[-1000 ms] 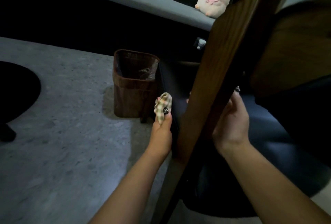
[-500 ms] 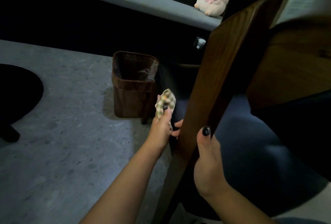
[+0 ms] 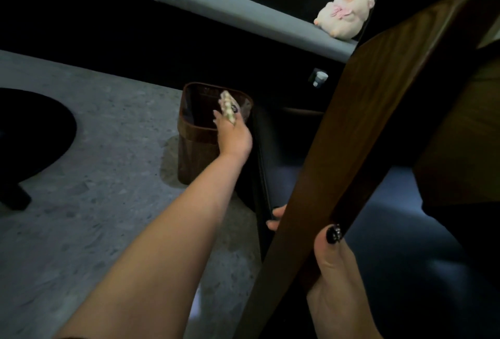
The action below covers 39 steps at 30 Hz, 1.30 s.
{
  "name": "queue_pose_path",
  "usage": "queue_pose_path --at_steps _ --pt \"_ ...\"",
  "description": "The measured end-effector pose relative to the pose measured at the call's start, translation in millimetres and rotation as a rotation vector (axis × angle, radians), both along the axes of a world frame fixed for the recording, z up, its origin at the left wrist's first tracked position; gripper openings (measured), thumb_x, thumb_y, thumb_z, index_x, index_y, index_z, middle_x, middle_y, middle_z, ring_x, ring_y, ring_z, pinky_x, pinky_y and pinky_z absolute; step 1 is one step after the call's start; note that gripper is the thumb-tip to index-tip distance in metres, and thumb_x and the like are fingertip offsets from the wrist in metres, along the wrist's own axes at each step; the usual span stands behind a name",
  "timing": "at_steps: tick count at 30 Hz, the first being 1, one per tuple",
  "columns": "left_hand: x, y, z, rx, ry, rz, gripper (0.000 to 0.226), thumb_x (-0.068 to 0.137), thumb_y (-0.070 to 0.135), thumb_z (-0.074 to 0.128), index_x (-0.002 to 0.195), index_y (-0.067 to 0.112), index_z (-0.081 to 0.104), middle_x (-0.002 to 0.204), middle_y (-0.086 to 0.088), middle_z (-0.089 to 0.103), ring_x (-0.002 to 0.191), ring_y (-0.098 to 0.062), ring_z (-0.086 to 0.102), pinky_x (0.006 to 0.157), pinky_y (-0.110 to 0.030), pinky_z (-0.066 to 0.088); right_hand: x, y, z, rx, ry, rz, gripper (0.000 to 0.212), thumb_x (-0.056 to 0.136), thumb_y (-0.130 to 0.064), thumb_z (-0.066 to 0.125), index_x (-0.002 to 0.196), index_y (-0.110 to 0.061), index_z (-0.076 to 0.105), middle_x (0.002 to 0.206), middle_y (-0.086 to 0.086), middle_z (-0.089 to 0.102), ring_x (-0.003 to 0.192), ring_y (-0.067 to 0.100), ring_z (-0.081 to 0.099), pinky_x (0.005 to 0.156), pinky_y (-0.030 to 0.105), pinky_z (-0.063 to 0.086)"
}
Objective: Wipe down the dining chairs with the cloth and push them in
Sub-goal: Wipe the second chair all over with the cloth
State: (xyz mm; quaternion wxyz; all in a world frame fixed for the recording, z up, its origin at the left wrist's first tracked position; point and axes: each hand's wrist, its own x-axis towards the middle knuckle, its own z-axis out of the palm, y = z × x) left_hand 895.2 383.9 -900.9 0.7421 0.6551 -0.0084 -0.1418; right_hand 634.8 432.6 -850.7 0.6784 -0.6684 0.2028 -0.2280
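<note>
The right hand (image 3: 335, 279) wraps the wooden back rail of the chair (image 3: 359, 135), thumb on the near face and the other fingers (image 3: 276, 214) curled round the far edge, so it is closed on the rail low down. The left hand (image 3: 232, 133) reaches out ahead with the small checked cloth (image 3: 227, 105) pinched in its fingers, bunched and sticking up past the fingertips, over the mouth of the brown bin (image 3: 194, 133) rather than on any chair surface. To do this step well, I would bring the cloth back to the rail just above the right fingers, spread it flat instead of wadded, and draw it along the wood in long strokes while the right hand steadies the frame; then shift the right grip so the part under those fingers gets wiped too. The chair shows as a broad, curved dark-brown rail with visible grain, slanting up and away from the right fingers, with a dark seat beyond it; a wooden tabletop (image 3: 460, 122) edge sits to the far side.
</note>
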Motion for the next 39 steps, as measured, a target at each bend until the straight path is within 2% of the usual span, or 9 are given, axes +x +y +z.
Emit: queue_pose_path --at_steps 2,5,11,16,20,26,31,35,39 --pt "4.4 -1.8 0.0 -0.023 0.051 -0.031 0.048 0.105 0.032 0.036 0.146 0.005 0.040 0.133 -0.016 0.056 0.128 -0.034 0.051 0.097 -0.032 0.043 -1.0 -1.4 -1.5 0.021 0.003 0.007 0.089 0.044 -0.086 0.067 0.105 -0.021 0.069 0.106 0.003 0.071 0.101 0.021 0.067 0.091 0.046 0.046" --pt "-16.4 0.3 5.7 -0.016 0.058 -0.162 0.044 0.106 0.032 0.035 0.134 0.002 0.053 0.115 -0.011 0.060 0.116 -0.028 0.057 0.078 -0.023 0.039 -0.1 -1.3 -0.3 0.036 0.011 0.032 0.079 0.045 -0.086 0.066 0.101 -0.031 0.072 0.106 0.001 0.071 0.102 0.019 0.066 0.089 0.042 0.048" --pt "-61.0 32.2 -10.8 -0.075 0.002 -0.260 0.040 0.102 0.041 0.039 0.116 0.011 0.062 0.108 -0.009 0.068 0.105 -0.024 0.064 0.098 -0.044 0.049 -1.6 5.4 8.1 0.069 -0.018 0.086 0.071 0.058 -0.078 0.066 0.101 -0.022 0.069 0.099 0.000 0.069 0.096 0.012 0.067 0.074 0.019 0.053" --pt "-121.6 65.5 -15.9 -0.124 0.003 -0.281 0.032 0.103 0.036 0.045 0.078 0.017 0.053 0.059 0.005 0.045 0.053 -0.007 0.041 0.050 -0.025 0.033 -0.5 8.9 9.4 -0.025 -0.046 0.062 0.074 0.071 -0.076 0.056 0.105 -0.011 0.063 0.098 0.000 0.069 0.097 0.012 0.066 0.080 0.022 0.051" --pt "-160.7 91.4 -22.8 -0.239 0.071 -0.395 0.052 0.090 0.045 0.047 0.109 0.000 0.062 0.080 -0.015 0.053 0.073 -0.023 0.047 0.062 -0.030 0.036 0.6 12.6 9.3 -0.009 -0.080 0.053 0.091 0.067 -0.076 0.061 0.117 0.000 0.057 0.103 0.007 0.069 0.100 0.019 0.066 0.083 0.028 0.052" --pt "-198.9 127.0 -18.3 -0.226 0.081 -0.480 0.026 0.105 0.027 0.038 0.100 0.027 0.064 0.089 0.014 0.072 0.087 0.003 0.066 0.085 -0.024 0.052 -1.1 17.5 10.0 -0.018 -0.055 0.008 0.087 0.067 -0.076 0.063 0.120 -0.007 0.056 0.123 0.020 0.059 0.116 0.035 0.057 0.103 0.054 0.043" --pt "-229.6 148.0 -4.2 -0.200 0.120 -0.471 0.028 0.091 0.055 0.048 0.099 0.033 0.063 0.095 0.024 0.073 0.099 0.007 0.064 0.092 -0.021 0.046 -5.5 20.4 16.4 -0.228 0.067 -0.081 0.045 0.065 -0.093 0.032 0.093 -0.064 0.051 0.123 -0.011 0.042 0.128 0.017 0.039 0.111 0.044 0.032" --pt "-237.1 164.5 17.2 -0.179 0.125 -0.460 0.023 0.102 0.036 0.042 0.098 0.030 0.064 0.089 0.023 0.073 0.095 0.003 0.067 0.083 -0.018 0.049 -9.4 20.4 24.5 -0.244 0.207 -0.062 0.055 0.073 -0.085 0.026 0.108 -0.052 0.051 0.133 -0.011 0.043 0.133 0.012 0.035 0.114 0.045 0.026" --pt "-238.0 184.7 49.7 -0.218 0.028 -0.368 0.022 0.096 0.029 0.044 0.101 0.027 0.065 0.093 0.016 0.075 0.094 -0.002 0.070 0.079 -0.018 0.055 -28.4 24.6 40.3 -0.247 0.291 -0.054 0.030 0.095 -0.055 0.038 0.119 -0.047 0.054 0.138 -0.011 0.041 0.131 0.007 0.037 0.112 0.036 0.029"
